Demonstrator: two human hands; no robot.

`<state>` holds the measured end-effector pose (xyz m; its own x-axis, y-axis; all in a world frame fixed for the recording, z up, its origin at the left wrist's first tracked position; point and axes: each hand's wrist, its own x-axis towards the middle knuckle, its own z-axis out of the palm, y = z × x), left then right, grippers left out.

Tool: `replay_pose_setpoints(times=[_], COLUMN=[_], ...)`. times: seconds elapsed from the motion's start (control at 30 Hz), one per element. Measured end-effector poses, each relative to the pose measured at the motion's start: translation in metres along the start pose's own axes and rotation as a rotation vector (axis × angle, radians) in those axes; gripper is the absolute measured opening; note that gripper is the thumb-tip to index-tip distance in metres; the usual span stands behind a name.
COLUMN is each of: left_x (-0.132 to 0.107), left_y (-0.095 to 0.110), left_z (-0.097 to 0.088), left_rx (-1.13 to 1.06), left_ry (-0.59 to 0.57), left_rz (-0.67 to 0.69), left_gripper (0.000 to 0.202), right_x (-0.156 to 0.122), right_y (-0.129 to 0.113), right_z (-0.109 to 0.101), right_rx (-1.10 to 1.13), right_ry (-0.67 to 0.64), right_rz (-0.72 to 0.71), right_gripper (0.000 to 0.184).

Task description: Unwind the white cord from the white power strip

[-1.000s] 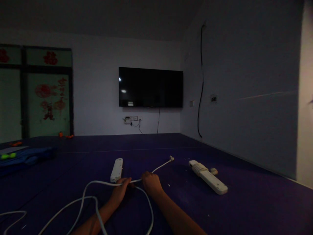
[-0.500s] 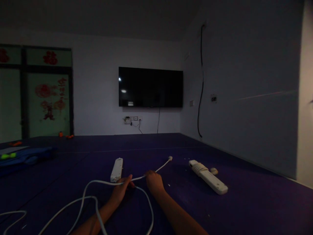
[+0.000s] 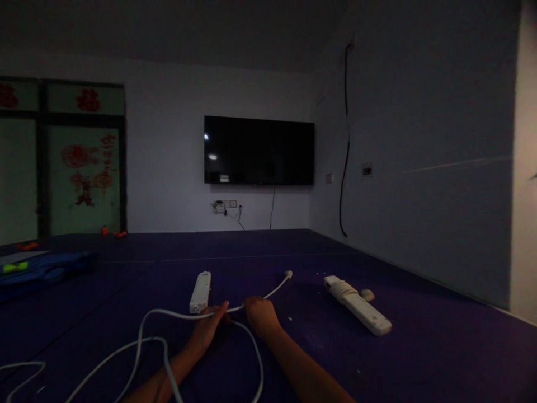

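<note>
A white power cord (image 3: 180,315) runs in loose loops over the purple surface and passes through both of my hands. My left hand (image 3: 208,326) is closed on it just in front of a white power strip (image 3: 200,292). A short way to the right, my right hand (image 3: 260,315) grips the same cord with its fingers curled round it. Beyond my right hand the cord ends in a plug (image 3: 288,274) lying on the surface. A second power strip (image 3: 363,310), its own cord wound round one end, lies at the right with its plug (image 3: 367,294) beside it.
The purple surface (image 3: 260,246) reaches to the far wall, where a television (image 3: 259,150) hangs. Blue cloth (image 3: 62,267) lies at the left, with small orange items (image 3: 119,234) farther back. A black cable (image 3: 347,157) hangs down the right wall.
My right hand has moved slightly left along the cord, towards my left hand. The plug has shifted a little left and nearer. My left hand stays almost in place.
</note>
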<state>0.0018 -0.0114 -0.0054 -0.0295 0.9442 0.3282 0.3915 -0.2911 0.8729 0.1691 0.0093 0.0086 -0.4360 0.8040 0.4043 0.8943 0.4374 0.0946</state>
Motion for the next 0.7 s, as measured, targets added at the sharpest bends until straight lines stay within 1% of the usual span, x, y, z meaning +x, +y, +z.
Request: replay_pose_setpoints(times=[0.37, 0.53, 0.7], left_x=[0.005, 0.001, -0.003], left_y=[-0.007, 0.001, 0.007], left_z=[0.0, -0.001, 0.0], left_rx=[-0.01, 0.009, 0.053], left_ry=[-0.025, -0.023, -0.006], left_rz=[0.021, 0.038, 0.03], left_gripper=[0.058, 0.058, 0.06], right_x=[-0.001, -0.001, -0.003], right_y=[-0.001, -0.001, -0.002], right_z=[-0.001, 0.0, -0.002], right_rx=[-0.007, -0.023, -0.027], right_ry=[0.024, 0.026, 0.038], right_rz=[-0.067, -0.085, -0.137], right_gripper=[0.023, 0.022, 0.022])
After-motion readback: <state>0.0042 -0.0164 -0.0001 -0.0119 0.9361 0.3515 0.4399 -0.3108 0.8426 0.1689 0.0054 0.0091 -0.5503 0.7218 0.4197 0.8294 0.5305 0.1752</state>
